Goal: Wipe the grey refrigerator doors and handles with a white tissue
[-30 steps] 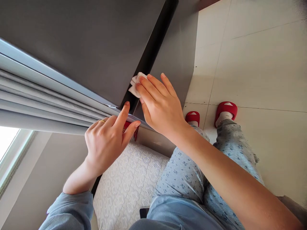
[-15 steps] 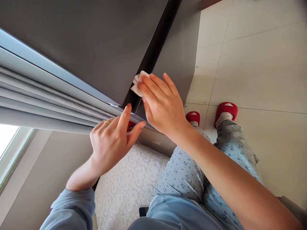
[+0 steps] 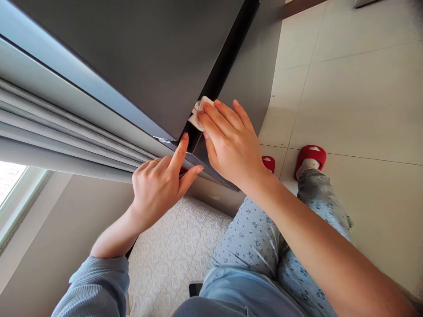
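Note:
My right hand (image 3: 233, 143) presses a crumpled white tissue (image 3: 198, 115) into the dark groove (image 3: 228, 57) between two panels of a dark grey appliance that looks like a refrigerator (image 3: 139, 57). The tissue lies under my fingertips and is partly hidden by them. To its lower left, my left hand (image 3: 161, 180) has the index finger stretched out, its tip at the near end of the groove. The left thumb is spread, the other fingers are curled, and nothing is held there. A ring (image 3: 153, 162) sits on one left finger.
A cream quilted seat or cushion (image 3: 172, 251) is below my hands, with a phone-like dark object (image 3: 195, 289) on it by my clothing. Grey curtain folds (image 3: 66, 127) and a window (image 3: 13, 180) are at left. Red slippers (image 3: 310, 154) stand on the tiled floor (image 3: 370, 110).
Both hands and the tissue appear slightly farther right in view, along with the appliance, as the camera has shifted. The right hand still holds the tissue in the groove.

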`<state>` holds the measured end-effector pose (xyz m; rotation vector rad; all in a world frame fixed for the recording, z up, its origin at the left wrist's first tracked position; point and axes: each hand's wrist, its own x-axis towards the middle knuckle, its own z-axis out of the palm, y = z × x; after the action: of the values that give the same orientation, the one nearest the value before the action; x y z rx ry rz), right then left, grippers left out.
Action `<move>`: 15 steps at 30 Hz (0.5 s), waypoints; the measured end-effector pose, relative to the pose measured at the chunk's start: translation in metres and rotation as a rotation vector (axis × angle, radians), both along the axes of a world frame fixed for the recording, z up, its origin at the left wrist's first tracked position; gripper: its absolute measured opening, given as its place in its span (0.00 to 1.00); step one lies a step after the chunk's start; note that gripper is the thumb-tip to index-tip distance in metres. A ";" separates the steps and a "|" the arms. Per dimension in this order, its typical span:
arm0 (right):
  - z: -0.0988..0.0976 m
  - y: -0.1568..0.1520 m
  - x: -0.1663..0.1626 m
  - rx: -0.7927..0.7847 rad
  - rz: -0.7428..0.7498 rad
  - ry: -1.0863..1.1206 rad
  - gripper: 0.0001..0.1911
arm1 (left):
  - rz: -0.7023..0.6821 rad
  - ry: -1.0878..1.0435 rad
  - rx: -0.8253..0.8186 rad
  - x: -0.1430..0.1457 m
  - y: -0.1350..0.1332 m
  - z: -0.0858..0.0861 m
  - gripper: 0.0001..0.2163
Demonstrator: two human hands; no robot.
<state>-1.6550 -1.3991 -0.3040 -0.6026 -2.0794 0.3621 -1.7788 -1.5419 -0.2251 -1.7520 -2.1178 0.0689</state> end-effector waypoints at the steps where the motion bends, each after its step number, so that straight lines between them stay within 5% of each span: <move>1: 0.000 0.001 0.001 0.013 -0.005 -0.017 0.26 | 0.009 -0.002 0.004 -0.002 0.000 -0.001 0.36; 15: 0.000 0.002 0.000 0.053 -0.023 -0.056 0.27 | -0.014 -0.038 -0.050 -0.002 -0.006 -0.009 0.35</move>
<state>-1.6554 -1.3974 -0.3040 -0.6104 -2.1272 0.2794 -1.7812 -1.5475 -0.2343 -1.8101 -2.1483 0.0857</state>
